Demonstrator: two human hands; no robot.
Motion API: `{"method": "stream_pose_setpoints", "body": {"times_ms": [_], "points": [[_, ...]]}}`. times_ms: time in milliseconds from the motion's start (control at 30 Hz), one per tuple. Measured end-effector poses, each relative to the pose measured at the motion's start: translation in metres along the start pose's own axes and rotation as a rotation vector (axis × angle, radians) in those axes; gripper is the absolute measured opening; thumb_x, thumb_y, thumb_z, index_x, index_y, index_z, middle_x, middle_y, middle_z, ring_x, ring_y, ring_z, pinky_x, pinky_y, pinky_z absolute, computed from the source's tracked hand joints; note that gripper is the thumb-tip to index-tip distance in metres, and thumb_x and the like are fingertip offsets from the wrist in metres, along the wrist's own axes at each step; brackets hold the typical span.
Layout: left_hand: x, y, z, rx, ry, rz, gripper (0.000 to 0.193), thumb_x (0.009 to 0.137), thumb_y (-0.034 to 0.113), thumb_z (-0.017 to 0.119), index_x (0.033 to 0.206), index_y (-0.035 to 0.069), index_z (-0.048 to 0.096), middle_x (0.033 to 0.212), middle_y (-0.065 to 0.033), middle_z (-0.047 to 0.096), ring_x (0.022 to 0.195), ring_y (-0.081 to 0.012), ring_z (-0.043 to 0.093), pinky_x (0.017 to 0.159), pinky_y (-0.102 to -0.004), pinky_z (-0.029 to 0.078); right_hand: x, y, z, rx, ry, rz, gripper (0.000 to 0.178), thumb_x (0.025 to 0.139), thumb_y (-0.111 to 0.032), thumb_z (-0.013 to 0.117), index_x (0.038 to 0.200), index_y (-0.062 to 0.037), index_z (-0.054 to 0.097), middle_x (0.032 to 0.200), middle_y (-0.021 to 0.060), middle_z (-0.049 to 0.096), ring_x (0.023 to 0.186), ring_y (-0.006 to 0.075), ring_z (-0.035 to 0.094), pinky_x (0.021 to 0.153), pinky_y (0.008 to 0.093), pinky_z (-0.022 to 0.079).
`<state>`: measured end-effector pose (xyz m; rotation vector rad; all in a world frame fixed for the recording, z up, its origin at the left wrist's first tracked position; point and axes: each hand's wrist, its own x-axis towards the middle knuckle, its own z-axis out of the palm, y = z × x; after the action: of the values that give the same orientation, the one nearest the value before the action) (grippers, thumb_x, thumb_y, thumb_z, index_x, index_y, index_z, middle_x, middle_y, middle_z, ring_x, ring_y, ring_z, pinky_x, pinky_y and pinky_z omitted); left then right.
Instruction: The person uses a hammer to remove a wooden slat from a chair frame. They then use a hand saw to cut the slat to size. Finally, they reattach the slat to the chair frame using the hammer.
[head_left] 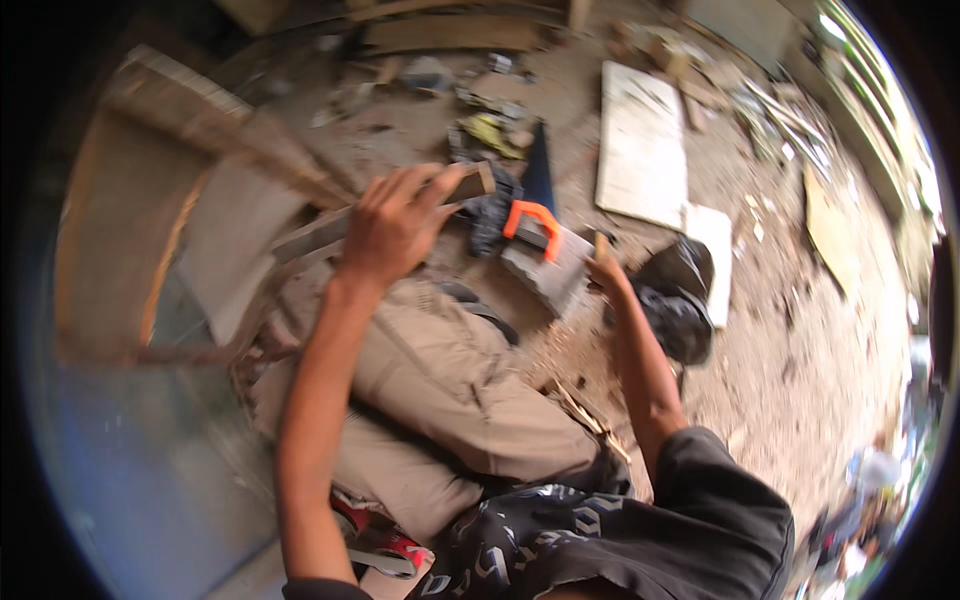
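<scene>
My left hand (390,222) is closed around a narrow wooden strip (478,183), held above my bent legs. The strip's cut end points right, past my fingers. My right hand (605,268) grips a tool with a tan handle (601,243) and a dark part near its top; blur hides its exact kind. Just left of that hand lies a grey block (558,275). A handsaw with an orange handle (540,218) rests against it, its dark blue blade (540,170) pointing away from me. Beside the saw is a crumpled dark cloth or bag (490,215).
A wooden frame (180,110) with panels stands at the left. White boards (642,140) lie on the dirt floor ahead right. Near my right hand sits a black bag-like thing (680,300). Planks (450,35) and scraps fill the far side; a tan offcut (830,230) lies right.
</scene>
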<state>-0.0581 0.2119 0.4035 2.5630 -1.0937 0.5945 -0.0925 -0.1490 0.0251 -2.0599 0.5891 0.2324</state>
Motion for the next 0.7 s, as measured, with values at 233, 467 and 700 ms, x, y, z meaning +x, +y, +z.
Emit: {"method": "stream_pose_setpoints", "body": {"times_ms": [233,467,700], "points": [[-0.02,0.001,-0.085,0.261,0.391,-0.116,0.051,0.074,0.006,0.074,0.122,0.01,0.059,0.111,-0.0059,0.065,0.096,-0.0244,0.063,0.081,-0.0369,0.047,-0.04,-0.063,-0.005,0.606,-0.112,-0.02,0.023,0.094,-0.025,0.062,0.095,-0.004,0.053,0.064,0.0015,0.052,0.052,0.0131,0.053,0.042,0.0282,0.04],[-0.053,-0.035,-0.183,0.539,0.399,-0.119,0.045,0.077,0.009,0.073,0.121,0.011,0.061,0.114,-0.0042,0.067,0.102,-0.0214,0.063,0.081,-0.0354,0.047,-0.183,-0.352,-0.027,0.773,-0.274,-0.578,0.028,0.092,-0.022,0.068,0.1,-0.0075,0.045,0.066,-0.0001,0.052,0.046,0.0076,0.049,0.038,0.0221,0.037],[-0.048,-0.07,-0.191,0.607,0.426,-0.077,0.048,0.076,0.009,0.071,0.122,0.018,0.06,0.113,-0.0006,0.066,0.104,-0.0192,0.062,0.087,-0.0365,0.045,-0.248,-0.524,0.024,0.857,-0.189,-1.012,0.033,0.083,-0.02,0.078,0.097,-0.004,0.053,0.063,-0.0019,0.052,0.04,0.006,0.045,0.034,0.0226,0.034]]}}
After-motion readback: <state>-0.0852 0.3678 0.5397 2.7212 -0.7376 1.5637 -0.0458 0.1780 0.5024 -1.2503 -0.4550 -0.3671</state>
